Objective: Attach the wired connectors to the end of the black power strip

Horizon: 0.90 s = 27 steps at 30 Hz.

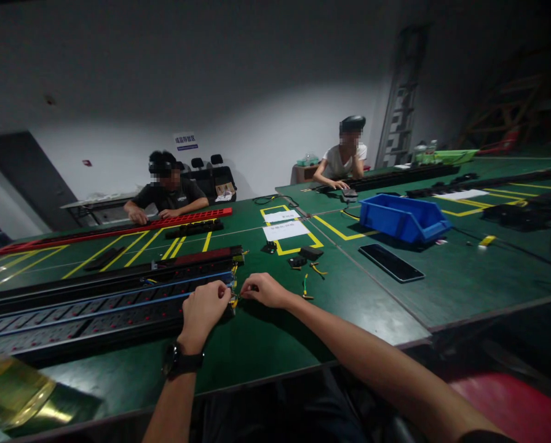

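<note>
At the near end of a long black slotted rail assembly [132, 307] with blue strips, both my hands work close together. My left hand [206, 307], with a dark watch on its wrist, rests over the end with thumb and fingers pinched; what they hold is hidden. Facing it from the right, my right hand [267, 290] pinches a thin yellow-green wire [237, 299] at the rail's end. Loose on the table to the right lie a green wire piece [305, 284], a yellow-green wire piece [319, 269] and small black parts [310, 253].
A phone [390, 263] and a blue bin [402, 218] stand to the right on the green table [358, 301]. White papers [285, 231] lie ahead. A bottle of yellow liquid [15, 394] is at the lower left. Two people [178, 197] [342, 163] sit across.
</note>
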Each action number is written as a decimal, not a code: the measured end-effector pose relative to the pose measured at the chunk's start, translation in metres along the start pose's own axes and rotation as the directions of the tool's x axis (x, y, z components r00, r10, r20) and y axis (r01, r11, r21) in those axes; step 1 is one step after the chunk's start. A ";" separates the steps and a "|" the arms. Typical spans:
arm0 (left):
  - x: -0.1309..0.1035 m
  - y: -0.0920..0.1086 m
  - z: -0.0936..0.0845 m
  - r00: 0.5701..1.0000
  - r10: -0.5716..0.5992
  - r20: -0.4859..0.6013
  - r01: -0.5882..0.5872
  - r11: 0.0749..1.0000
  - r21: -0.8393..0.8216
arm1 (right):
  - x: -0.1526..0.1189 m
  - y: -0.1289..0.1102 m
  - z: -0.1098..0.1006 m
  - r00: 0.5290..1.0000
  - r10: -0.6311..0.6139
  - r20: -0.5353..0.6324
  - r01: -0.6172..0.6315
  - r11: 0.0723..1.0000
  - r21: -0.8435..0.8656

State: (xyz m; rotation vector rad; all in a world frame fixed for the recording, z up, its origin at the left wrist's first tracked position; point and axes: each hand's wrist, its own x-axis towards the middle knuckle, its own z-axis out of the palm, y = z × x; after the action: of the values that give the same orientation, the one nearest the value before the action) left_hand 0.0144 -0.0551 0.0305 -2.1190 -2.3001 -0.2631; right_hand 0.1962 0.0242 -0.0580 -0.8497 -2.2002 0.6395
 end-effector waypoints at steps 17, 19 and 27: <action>0.004 0.003 0.003 0.989 0.147 0.013 -0.147 0.983 0.112 | 0.000 -0.003 -0.003 0.999 -0.021 0.031 0.022 0.999 -0.029; 0.003 0.004 0.003 0.993 0.116 0.014 -0.117 0.987 0.106 | 0.000 -0.003 -0.003 0.999 -0.022 0.028 0.023 0.999 -0.038; 0.008 0.002 0.001 0.995 0.081 0.054 -0.086 0.993 0.086 | 0.000 0.003 -0.002 0.999 -0.018 0.038 0.024 0.989 -0.148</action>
State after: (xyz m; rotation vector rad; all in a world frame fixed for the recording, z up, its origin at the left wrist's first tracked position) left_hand 0.0162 -0.0469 0.0310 -2.1969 -2.1978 -0.1064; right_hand 0.1989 0.0265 -0.0588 -0.8951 -2.3094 0.4898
